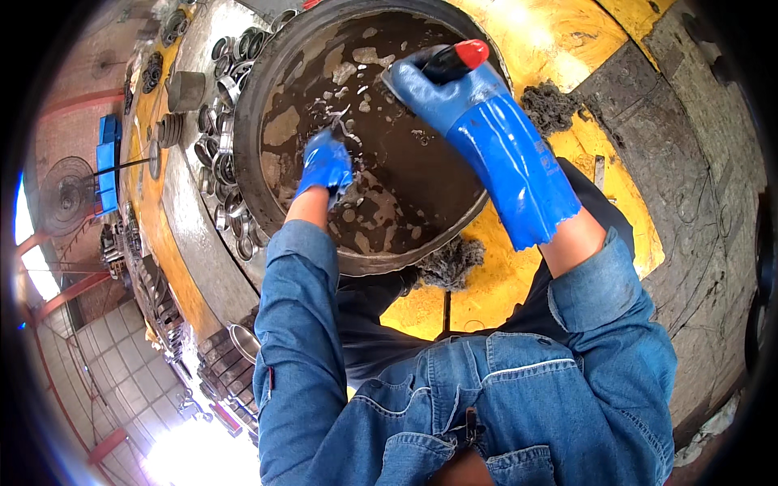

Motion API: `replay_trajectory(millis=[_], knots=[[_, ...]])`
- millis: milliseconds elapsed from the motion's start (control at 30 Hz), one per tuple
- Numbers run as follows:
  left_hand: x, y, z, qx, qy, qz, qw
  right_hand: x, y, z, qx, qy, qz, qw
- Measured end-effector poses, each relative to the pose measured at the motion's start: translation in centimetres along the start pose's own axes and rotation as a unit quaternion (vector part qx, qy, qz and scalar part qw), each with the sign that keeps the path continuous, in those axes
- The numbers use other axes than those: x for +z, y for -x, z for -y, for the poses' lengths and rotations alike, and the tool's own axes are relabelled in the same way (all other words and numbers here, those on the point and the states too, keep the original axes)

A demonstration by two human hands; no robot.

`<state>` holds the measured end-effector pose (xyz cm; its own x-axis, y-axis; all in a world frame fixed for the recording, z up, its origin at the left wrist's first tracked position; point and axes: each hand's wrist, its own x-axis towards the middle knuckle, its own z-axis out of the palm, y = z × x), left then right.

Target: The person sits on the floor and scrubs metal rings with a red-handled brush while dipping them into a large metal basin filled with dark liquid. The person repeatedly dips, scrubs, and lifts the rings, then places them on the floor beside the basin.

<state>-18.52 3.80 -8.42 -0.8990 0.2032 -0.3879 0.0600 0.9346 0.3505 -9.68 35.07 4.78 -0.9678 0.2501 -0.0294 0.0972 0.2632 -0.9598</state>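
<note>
A wide round metal basin (267, 97) holds dark oily liquid with pale patches floating on it. My left hand (326, 164), in a blue rubber glove, is dipped at the liquid's surface and grips a small metal part (340, 121) that is partly submerged. My right hand (433, 85), in a long blue glove, is closed around a tool with a black and red handle (458, 57) over the basin's far side. Both denim sleeves reach in from below.
Many metal rings and bearing parts (223, 154) lie stacked on a bench left of the basin. Grey rag wads (454, 263) (551, 105) sit on the yellow floor by the basin. A fan (65, 194) and blue crates (107, 158) stand at far left.
</note>
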Motion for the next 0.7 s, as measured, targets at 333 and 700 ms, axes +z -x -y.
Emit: replay_trajectory(millis=[333, 700], knots=[[9.8, -2.8, -6.1, 0.181, 0.154, 0.042, 0.971, -1.6, -0.4, 1.5, 0.013, 0.012, -0.008, 1.000], [12.6, 2.2, -14.7, 0.192, -0.067, 0.205, 0.957, -2.8, -0.6, 1.4, 0.011, 0.010, -0.042, 0.999]])
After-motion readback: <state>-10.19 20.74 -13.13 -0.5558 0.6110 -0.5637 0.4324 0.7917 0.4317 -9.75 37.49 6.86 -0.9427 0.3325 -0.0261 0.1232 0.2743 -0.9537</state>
